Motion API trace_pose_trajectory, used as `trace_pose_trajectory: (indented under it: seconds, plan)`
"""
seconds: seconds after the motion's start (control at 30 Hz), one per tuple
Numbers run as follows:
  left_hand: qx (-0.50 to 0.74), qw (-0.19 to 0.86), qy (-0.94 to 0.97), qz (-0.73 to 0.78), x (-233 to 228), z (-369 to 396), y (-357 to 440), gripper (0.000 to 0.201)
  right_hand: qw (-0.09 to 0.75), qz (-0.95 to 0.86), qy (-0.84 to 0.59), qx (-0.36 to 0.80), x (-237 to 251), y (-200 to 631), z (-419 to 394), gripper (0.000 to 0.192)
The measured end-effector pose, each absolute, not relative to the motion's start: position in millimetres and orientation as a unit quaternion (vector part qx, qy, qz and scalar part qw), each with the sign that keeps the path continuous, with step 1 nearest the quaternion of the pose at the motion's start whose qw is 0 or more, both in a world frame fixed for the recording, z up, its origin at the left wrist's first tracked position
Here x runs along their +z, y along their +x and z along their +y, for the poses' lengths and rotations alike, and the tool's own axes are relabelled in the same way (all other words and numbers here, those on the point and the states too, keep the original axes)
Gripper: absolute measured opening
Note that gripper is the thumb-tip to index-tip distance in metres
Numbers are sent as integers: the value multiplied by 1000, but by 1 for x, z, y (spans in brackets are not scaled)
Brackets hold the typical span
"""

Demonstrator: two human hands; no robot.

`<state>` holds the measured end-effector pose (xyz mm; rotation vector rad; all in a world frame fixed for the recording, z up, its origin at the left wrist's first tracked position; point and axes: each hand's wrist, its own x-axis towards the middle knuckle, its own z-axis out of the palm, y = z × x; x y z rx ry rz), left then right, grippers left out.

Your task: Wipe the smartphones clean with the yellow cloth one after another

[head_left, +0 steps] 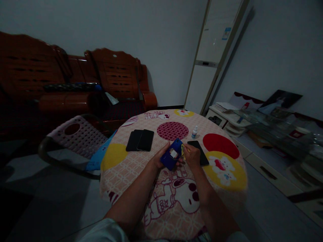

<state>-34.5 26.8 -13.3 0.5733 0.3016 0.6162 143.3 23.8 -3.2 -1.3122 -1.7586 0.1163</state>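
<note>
My left hand (160, 158) grips a blue phone (172, 154) with a white patch on its face, tilted above a round table (118, 168) covered in a cartoon-print cloth. My right hand (191, 155) pinches a small yellowish cloth or card (183, 150) against the phone's right edge. A black phone (200, 150) lies flat just right of my right hand. Two more black phones (140, 140) lie side by side at the far left of the table. A small white bottle with a blue cap (194, 132) stands beyond my hands.
A pink plastic chair (77, 134) stands left of the table. A dark wooden sofa (75, 87) lines the back wall. A tall white air conditioner (214, 57) stands in the corner, and a low cabinet with papers and frames (264, 121) runs along the right.
</note>
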Motion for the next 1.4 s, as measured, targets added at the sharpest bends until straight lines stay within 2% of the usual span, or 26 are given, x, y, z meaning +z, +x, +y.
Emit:
trace_pose_trajectory:
  seconds: [0.13, 0.23, 0.5, 0.6, 0.83, 1.1, 1.4]
  plan:
    - [364, 880, 233, 196, -11, 29, -31, 68, 474, -725, -494, 75, -4, 135, 20, 27]
    - [405, 859, 215, 230, -7, 28, -26, 61, 457, -744, -476, 108, -6, 127, 16, 26]
    - [429, 821, 246, 285, -6, 24, -18, 62, 421, -755, -479, 150, -5, 107, 3, 23]
    - [442, 812, 246, 289, -6, 24, -17, 61, 411, -780, -449, 146, -4, 101, 1, 24]
    - [427, 806, 271, 308, -9, 23, -15, 61, 399, -753, -510, 117, 1, 110, 2, 25]
    - [449, 789, 273, 318, -12, 26, -17, 67, 377, -793, -462, 121, -2, 98, -2, 24]
    - [473, 795, 241, 294, -4, 25, -18, 64, 364, -750, -544, 96, 0, 116, 6, 22]
